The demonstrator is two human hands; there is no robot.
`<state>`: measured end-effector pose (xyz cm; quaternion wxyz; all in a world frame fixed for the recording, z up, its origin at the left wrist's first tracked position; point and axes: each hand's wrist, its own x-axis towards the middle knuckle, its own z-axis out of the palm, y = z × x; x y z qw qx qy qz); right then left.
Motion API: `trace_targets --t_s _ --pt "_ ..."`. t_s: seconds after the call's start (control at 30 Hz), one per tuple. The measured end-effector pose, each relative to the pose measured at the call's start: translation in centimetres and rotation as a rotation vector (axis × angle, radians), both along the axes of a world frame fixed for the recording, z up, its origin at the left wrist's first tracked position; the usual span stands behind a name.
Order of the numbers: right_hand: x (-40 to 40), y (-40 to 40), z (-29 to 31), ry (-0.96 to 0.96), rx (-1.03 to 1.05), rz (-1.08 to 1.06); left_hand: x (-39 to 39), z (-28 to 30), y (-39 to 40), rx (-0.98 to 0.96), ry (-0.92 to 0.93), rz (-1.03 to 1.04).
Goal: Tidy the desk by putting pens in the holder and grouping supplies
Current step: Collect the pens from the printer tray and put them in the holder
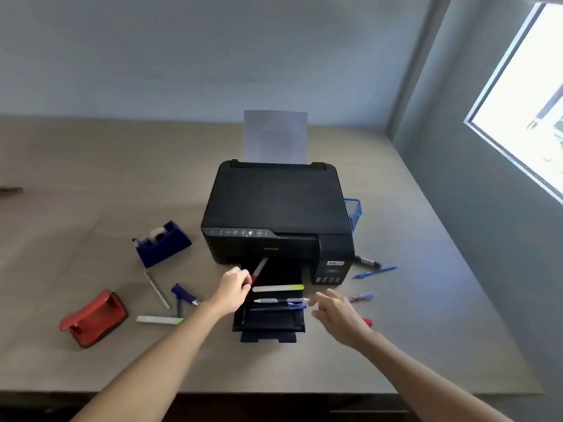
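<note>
Red hole punch (93,318) lies at the desk's (91,178) 8 o'clock; blue tape dispenser (161,243) at 9 o'clock. Left hand (233,289) grasps a red-capped marker (259,269) over the printer's output tray (269,322). Right hand (336,312) hovers, fingers released, beside two blue pens (280,303) on the tray. Blue mesh pen holder (354,213) stands at the printer's (275,208) 3 o'clock.

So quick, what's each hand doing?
Left hand: closed, holding a red pen.
Right hand: open, empty, beside the pens on the tray.

Red-capped marker (258,271) tilted above tray; blue mesh holder (354,212) behind printer.
</note>
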<state>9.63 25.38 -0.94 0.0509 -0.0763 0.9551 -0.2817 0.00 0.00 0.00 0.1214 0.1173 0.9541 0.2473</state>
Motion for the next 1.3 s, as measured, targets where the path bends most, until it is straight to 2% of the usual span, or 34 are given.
trace_targets --t_s 0.1,0.3,0.43,0.53,0.73,0.87,1.0,1.17,1.3 --pt "-1.0 -1.6 -2.1 -0.051 0.026 -0.014 -1.3 -0.8 1.6 0.003 -0.036 0.148" --pt "-2.3 -3.0 -4.2 -0.057 0.107 -0.054 -3.6 -1.2 4.1 -0.020 -0.101 0.303" --pt "-2.7 -3.2 -4.8 -0.077 0.156 -0.060 -4.2 -2.6 4.2 -0.168 -0.225 0.219" --pt "-2.5 -3.4 -5.1 -0.071 0.198 -0.042 -4.3 -3.2 3.7 -0.235 -0.240 0.165" --pt "-2.0 -4.2 -4.9 0.042 0.269 -0.017 -3.1 -3.8 1.9 -0.136 -0.182 0.081" --pt "-1.0 -4.8 -4.6 0.088 0.272 -0.081 -2.6 -4.1 2.5 -0.039 -0.163 -0.039" --pt "0.1 -4.9 -4.4 0.062 0.168 -0.133 -3.3 -4.8 3.0 -0.132 -0.174 -0.166" --pt "1.5 -4.3 -3.5 -0.006 -0.356 -0.454 -3.7 -5.7 3.0 -0.268 -0.079 -0.233" --pt "0.9 -4.4 -3.9 -0.148 -0.454 -0.619 -3.7 -6.0 2.6 -0.294 -0.027 -0.300"
